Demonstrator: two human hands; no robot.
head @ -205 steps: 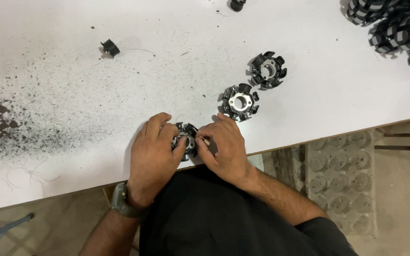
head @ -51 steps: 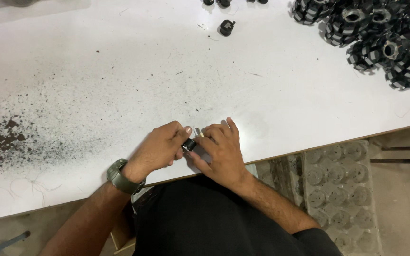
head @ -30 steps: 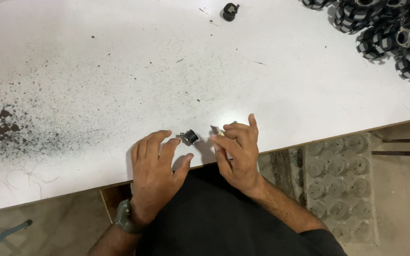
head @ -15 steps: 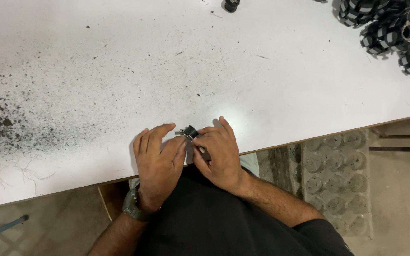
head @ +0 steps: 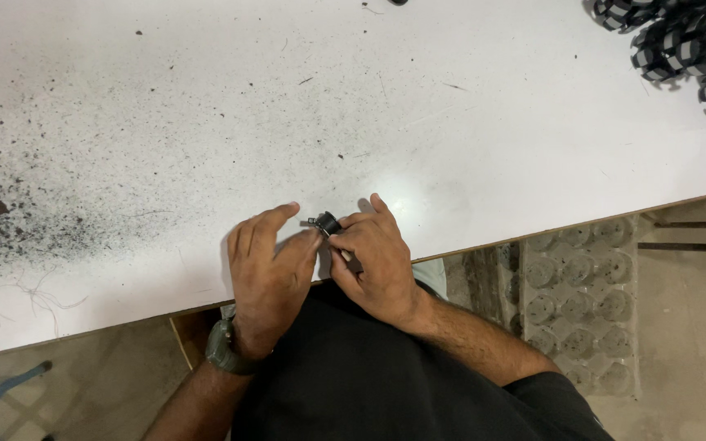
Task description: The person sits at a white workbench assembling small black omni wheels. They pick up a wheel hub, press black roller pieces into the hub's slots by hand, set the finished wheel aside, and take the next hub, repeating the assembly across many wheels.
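A small black round part [head: 326, 222] sits at the near edge of the white table [head: 386, 114]. My right hand [head: 376, 260] pinches it between thumb and forefinger. My left hand [head: 268, 269] lies flat-fingered beside it, its thumb touching the part from the left; a dark watch is on that wrist. Most of the part is hidden by my fingers.
A heap of black-and-grey ring-shaped parts [head: 684, 45] lies at the far right corner of the table. Black dust and specks [head: 10, 204] cover the table's left side. The table's front edge runs just under my hands; a patterned floor grate [head: 574, 302] lies below right.
Two ring-shaped parts that lay near my hands have gone from the table. Over the last second my hands closed together on the small black part, then shifted slightly.
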